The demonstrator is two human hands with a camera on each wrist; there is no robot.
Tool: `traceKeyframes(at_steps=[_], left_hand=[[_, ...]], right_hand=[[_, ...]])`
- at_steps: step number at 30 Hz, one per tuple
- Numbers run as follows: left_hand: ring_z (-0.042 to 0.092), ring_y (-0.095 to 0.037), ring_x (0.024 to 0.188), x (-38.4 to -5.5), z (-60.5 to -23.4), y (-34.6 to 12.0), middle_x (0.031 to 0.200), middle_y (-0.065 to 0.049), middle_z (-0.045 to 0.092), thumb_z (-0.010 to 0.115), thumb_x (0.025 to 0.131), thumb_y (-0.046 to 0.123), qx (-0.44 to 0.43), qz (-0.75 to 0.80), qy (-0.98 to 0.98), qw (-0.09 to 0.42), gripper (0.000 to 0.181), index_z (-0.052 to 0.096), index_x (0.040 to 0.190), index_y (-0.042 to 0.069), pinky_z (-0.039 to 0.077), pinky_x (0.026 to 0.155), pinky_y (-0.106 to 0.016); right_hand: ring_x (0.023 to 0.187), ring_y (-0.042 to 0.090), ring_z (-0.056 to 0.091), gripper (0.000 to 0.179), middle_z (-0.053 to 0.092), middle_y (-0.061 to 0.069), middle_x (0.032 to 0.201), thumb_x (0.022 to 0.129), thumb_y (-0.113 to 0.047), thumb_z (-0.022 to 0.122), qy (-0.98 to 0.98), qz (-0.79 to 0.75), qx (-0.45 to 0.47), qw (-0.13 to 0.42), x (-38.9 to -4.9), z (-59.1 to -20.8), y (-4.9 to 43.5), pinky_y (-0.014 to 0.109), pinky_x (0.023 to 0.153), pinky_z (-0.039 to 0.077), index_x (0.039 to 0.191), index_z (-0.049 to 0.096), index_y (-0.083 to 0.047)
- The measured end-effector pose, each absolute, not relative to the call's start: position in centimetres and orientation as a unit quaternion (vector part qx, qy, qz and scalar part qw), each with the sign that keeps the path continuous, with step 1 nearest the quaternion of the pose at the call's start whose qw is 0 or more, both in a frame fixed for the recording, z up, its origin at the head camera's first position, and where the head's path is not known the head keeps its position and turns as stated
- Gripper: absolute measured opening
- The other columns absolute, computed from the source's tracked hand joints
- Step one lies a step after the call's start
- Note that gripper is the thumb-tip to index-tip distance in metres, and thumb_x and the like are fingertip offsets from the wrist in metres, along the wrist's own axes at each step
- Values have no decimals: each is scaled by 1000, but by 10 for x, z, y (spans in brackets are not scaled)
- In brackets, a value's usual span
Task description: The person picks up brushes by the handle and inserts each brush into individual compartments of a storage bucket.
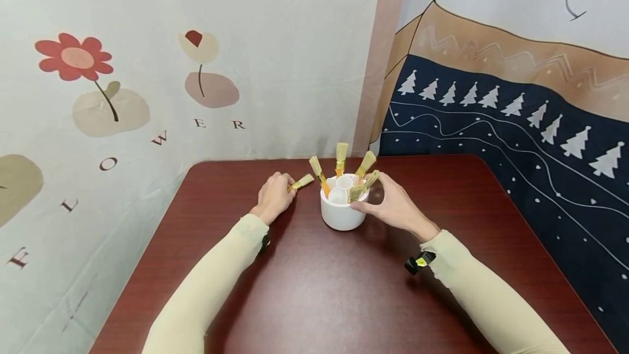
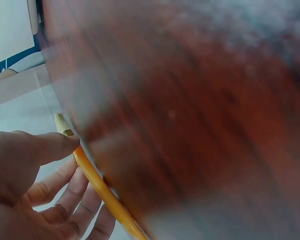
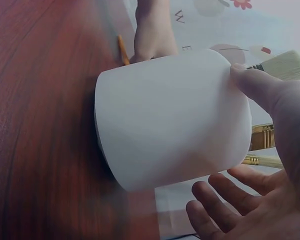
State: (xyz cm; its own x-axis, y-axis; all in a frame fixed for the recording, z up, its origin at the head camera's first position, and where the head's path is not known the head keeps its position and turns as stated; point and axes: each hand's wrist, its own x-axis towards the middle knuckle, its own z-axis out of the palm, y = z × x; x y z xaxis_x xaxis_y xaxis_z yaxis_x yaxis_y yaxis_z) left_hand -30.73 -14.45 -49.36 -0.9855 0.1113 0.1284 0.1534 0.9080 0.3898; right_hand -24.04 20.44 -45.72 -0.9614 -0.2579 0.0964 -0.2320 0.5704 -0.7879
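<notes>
My left hand (image 1: 277,194) pinches a paintbrush (image 2: 104,192) with an orange handle between thumb and fingers. Its pale bristles point right, toward a round white brush holder (image 1: 342,216). Whether this brush touches the table cannot be told. My right hand (image 1: 395,205) holds the holder at its right side, thumb (image 3: 257,85) on the rim and the other fingers spread at the opposite side. Several similar brushes stand bristles up in the divided holder, among them a left one (image 1: 316,168) and a back one (image 1: 341,158). The right hand partly covers the rightmost brushes.
The dark red wooden table (image 1: 324,288) carries the holder near its back edge. Behind it hangs a pale cloth (image 1: 295,59) with printed flowers. A navy cloth (image 1: 516,135) with white trees hangs at the right.
</notes>
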Motion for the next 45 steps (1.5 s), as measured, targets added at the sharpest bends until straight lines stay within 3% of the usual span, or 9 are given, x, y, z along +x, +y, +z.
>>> traceKeyframes(at_steps=[20,39,45], left_hand=[[76,-41,116,-290,-481,-154,134,-20,70,74,111,20,-17,-293,-948,125,34,76,141,4,64,99,-59],[76,-36,114,-271,-462,-146,134,-13,70,74,112,27,-17,-322,-929,179,32,75,139,11,64,94,-55],[75,-32,110,-268,-458,-143,132,-12,70,74,112,28,-31,-333,-918,215,31,74,138,13,63,86,-51]], right_hand=[[131,31,76,80,76,9,141,89,-58,99,890,-444,-101,-7,-230,-455,197,56,110,66,145,60,-17],[133,35,77,75,77,13,139,89,-53,100,886,-454,-89,-24,-222,-454,191,58,115,64,138,61,-13],[135,35,77,75,76,13,141,90,-55,100,887,-453,-87,-24,-221,-454,189,59,115,64,138,60,-12]])
